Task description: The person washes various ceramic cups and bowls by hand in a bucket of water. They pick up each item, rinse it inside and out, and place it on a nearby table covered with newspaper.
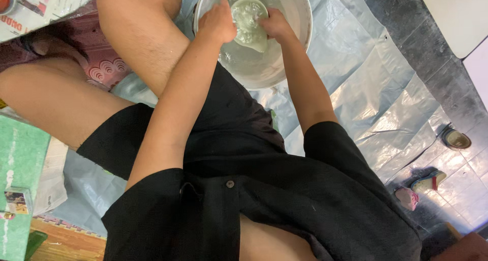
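Observation:
A white bucket [303, 22] with a little cloudy water stands on the tarp in front of me, between my knees. Inside it is a pale green bowl-like vessel [250, 18], tilted and wet. My left hand [217, 23] grips its left side and my right hand [276, 25] grips its right rim. Both hands are down inside the bucket, and the fingers are partly hidden behind the vessel.
A silvery-blue plastic tarp [376, 83] covers the floor under the bucket. My bare left leg [137, 32] lies beside the bucket. A pink patterned mat [104, 67] and a green box [18, 190] are at the left. Sandals [455, 139] lie on dark tiles at the right.

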